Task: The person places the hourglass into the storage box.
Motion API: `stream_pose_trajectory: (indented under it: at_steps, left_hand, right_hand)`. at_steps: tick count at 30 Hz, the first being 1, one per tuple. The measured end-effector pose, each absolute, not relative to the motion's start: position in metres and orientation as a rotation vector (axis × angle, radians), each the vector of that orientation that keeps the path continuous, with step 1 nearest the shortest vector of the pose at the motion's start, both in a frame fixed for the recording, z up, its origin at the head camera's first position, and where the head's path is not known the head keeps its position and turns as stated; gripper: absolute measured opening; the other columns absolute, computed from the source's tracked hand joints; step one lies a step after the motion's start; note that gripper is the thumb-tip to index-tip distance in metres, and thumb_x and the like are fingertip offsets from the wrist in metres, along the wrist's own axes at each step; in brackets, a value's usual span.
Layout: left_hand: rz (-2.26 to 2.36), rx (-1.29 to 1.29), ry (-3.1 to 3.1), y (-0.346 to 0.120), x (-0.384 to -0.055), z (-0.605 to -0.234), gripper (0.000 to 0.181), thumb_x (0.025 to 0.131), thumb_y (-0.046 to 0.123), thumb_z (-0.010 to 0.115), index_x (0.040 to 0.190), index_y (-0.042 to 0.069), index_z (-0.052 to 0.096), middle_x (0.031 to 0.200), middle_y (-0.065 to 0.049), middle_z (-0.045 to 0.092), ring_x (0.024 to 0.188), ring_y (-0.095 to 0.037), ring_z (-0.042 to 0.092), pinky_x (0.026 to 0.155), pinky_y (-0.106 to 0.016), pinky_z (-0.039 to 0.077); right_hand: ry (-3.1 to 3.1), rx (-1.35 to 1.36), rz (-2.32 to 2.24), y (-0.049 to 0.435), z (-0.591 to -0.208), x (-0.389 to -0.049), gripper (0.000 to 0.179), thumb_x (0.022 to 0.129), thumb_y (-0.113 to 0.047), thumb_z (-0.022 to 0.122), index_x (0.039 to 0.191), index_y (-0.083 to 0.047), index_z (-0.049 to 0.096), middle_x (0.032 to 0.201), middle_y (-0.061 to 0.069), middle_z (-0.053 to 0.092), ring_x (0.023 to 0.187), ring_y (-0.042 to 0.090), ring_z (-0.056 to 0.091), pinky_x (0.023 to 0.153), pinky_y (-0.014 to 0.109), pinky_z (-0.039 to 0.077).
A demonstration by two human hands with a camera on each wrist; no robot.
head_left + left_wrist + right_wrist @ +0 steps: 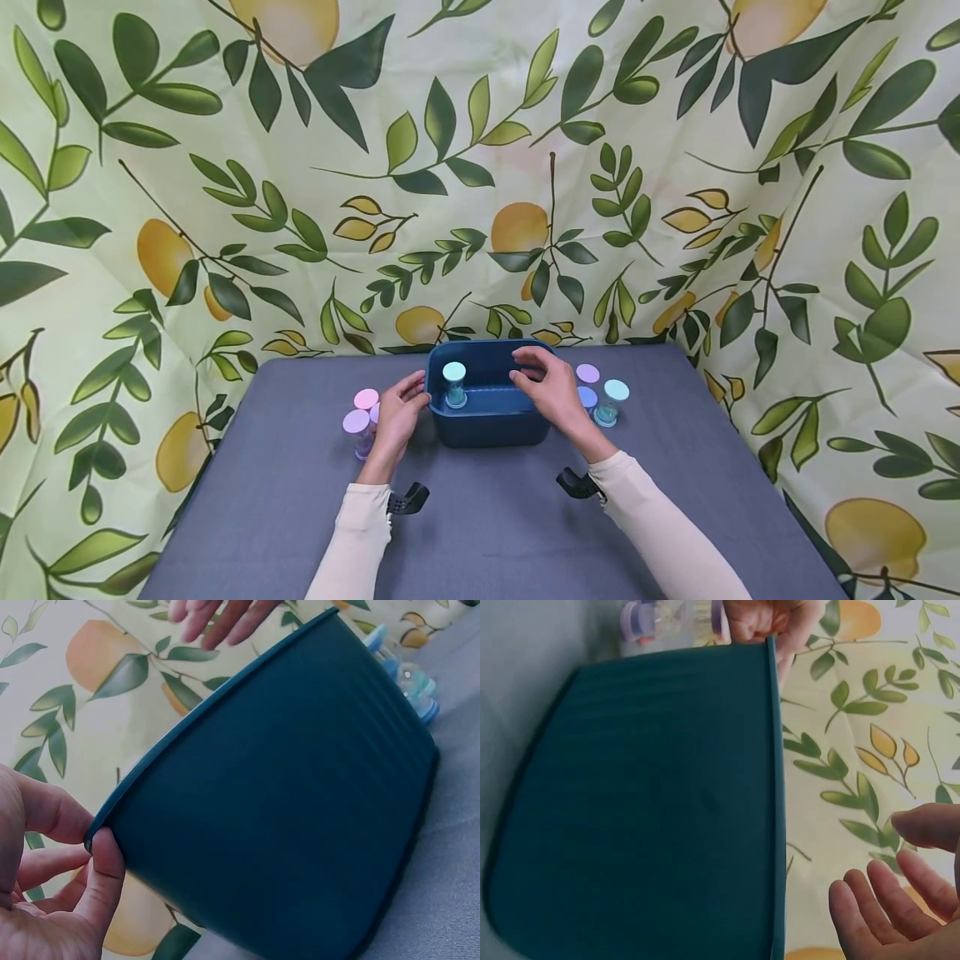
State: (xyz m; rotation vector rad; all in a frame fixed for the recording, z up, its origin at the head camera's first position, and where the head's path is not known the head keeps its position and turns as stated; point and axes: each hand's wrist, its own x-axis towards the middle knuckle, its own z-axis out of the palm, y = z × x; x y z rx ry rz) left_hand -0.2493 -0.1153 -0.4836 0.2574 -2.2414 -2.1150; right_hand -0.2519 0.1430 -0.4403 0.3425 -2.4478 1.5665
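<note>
A dark blue plastic bin [491, 429] stands on the table with one mint-capped sand timer [455, 386] upright inside, near its left end. My left hand [399, 415] pinches the bin's rim at the left side, thumb on the outer wall and index finger over the edge, as the left wrist view shows. Over the bin's right end is my right hand [551, 387], fingers loosely bent and apart, holding nothing. In the right wrist view that hand [900, 900] is clear of the rim.
Left of the bin, partly behind the left hand, stand pink-capped [366, 400] and purple-capped [357, 429] sand timers. On the right are a purple-capped [588, 373], a blue-capped [587, 398] and a mint-capped timer [611, 402]. A leaf-patterned cloth [450, 183] hangs behind the grey table [480, 533].
</note>
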Motion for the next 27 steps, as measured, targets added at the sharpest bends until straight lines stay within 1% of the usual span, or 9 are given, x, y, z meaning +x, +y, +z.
stream_pose_trajectory:
  at_steps: [3,7,12,16,20,24,27]
  left_hand:
    - [-2.123,0.263,-2.239,-0.116,-0.249,-0.484,0.046,0.09,0.001,0.06,0.136,0.006,0.057,0.132,-0.018,0.06,0.12,-0.03,0.058,0.1,-0.041,0.052]
    - [-2.125,0.262,-2.237,-0.116,-0.25,-0.486,0.046,0.09,0.001,0.06,0.136,0.006,0.057,0.132,-0.018,0.06,0.12,-0.03,0.058,0.101,-0.042,0.052]
    - [-2.122,0.266,-2.241,-0.116,-0.251,-0.487,0.046,0.09,0.003,0.06,0.136,0.007,0.057,0.133,-0.017,0.06,0.12,-0.029,0.058,0.102,-0.043,0.051]
    - [-2.119,0.262,-2.251,-0.115,-0.249,-0.486,0.046,0.091,0.003,0.06,0.137,0.007,0.057,0.134,-0.017,0.06,0.121,-0.03,0.057,0.103,-0.044,0.05]
    - [-2.121,0.252,-2.241,-0.116,-0.249,-0.486,0.046,0.091,0.003,0.059,0.136,0.006,0.057,0.133,-0.018,0.06,0.121,-0.03,0.058,0.103,-0.044,0.05]
    - [-2.123,0.24,-2.23,-0.116,-0.25,-0.486,0.046,0.091,0.002,0.059,0.136,0.006,0.057,0.132,-0.018,0.06,0.121,-0.03,0.058,0.101,-0.043,0.051]
    - [-2.115,0.25,-2.238,-0.116,-0.25,-0.487,0.045,0.091,0.003,0.059,0.136,0.006,0.057,0.132,-0.017,0.06,0.12,-0.029,0.058,0.101,-0.041,0.052]
  right_hand:
    - [-2.426,0.362,1.506,0.155,-0.443,-0.248,0.031,0.088,-0.012,0.071,0.118,-0.008,0.066,0.122,0.013,0.068,0.112,0.034,0.066,0.092,0.044,0.056]
    - [-2.394,0.373,1.44,0.171,-0.444,-0.242,0.03,0.088,-0.01,0.07,0.118,-0.005,0.066,0.121,0.015,0.067,0.112,0.035,0.065,0.093,0.049,0.055]
    - [-2.393,0.36,1.424,0.191,-0.445,-0.235,0.029,0.09,-0.01,0.069,0.119,-0.006,0.065,0.121,0.016,0.066,0.11,0.038,0.065,0.092,0.052,0.054]
    - [-2.401,0.323,1.364,0.208,-0.449,-0.233,0.029,0.09,-0.011,0.069,0.118,-0.005,0.065,0.118,0.015,0.067,0.105,0.037,0.067,0.09,0.05,0.055]
    - [-2.389,0.27,1.329,0.222,-0.454,-0.231,0.029,0.089,-0.009,0.07,0.117,-0.004,0.065,0.115,0.017,0.068,0.103,0.035,0.068,0.09,0.05,0.055]
    - [-2.374,0.216,1.301,0.233,-0.459,-0.229,0.027,0.089,-0.007,0.069,0.116,-0.003,0.065,0.114,0.019,0.068,0.101,0.036,0.067,0.09,0.052,0.055]
    - [-2.362,0.17,1.271,0.241,-0.463,-0.227,0.027,0.089,-0.006,0.069,0.115,-0.001,0.065,0.114,0.02,0.068,0.101,0.037,0.065,0.091,0.051,0.054]
